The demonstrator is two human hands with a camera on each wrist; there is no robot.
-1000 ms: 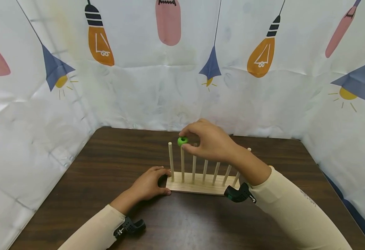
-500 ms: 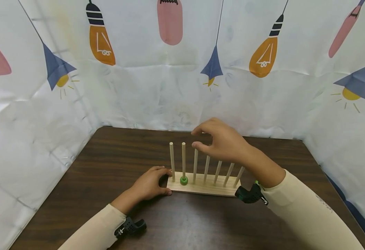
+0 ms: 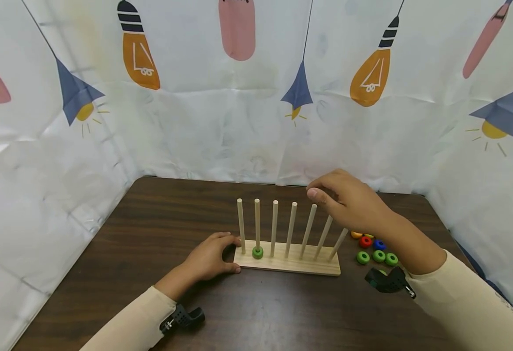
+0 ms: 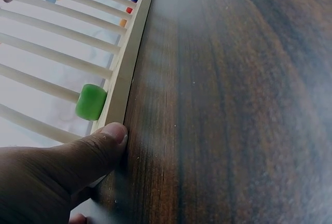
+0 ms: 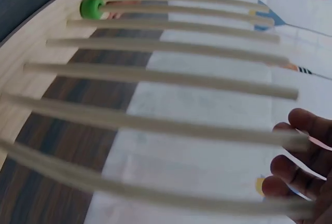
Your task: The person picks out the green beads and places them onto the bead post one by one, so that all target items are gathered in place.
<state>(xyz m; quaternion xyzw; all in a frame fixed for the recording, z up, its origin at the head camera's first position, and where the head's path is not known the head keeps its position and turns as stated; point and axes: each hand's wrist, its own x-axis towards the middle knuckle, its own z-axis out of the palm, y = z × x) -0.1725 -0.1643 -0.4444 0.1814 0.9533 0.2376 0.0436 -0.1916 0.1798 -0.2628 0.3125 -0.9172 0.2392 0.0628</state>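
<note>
A wooden peg board (image 3: 298, 264) with several upright pegs stands on the table. My left hand (image 3: 212, 257) holds its left end, thumb on the front edge and fingers behind; the thumb (image 4: 111, 133) shows close up in the left wrist view. A green bead (image 3: 258, 253) sits at the foot of the second peg from the left, and the same green bead (image 5: 91, 8) appears in the right wrist view. Above the rightmost pegs is my right hand (image 3: 354, 202), fingers loosely bent and holding nothing. The other pegs carry no beads.
Loose beads lie right of the board: several green ones (image 3: 363, 258), a red one (image 3: 365, 242), a blue one (image 3: 379, 244) and an orange one (image 3: 356, 235). The right forearm partly hides this group. A patterned white sheet (image 3: 221, 131) hangs behind the brown table (image 3: 247, 312).
My right hand let go of the green bead, which dropped from the second peg's top to its foot. That hand then moved right, uncovering the loose beads. My left hand stayed put.
</note>
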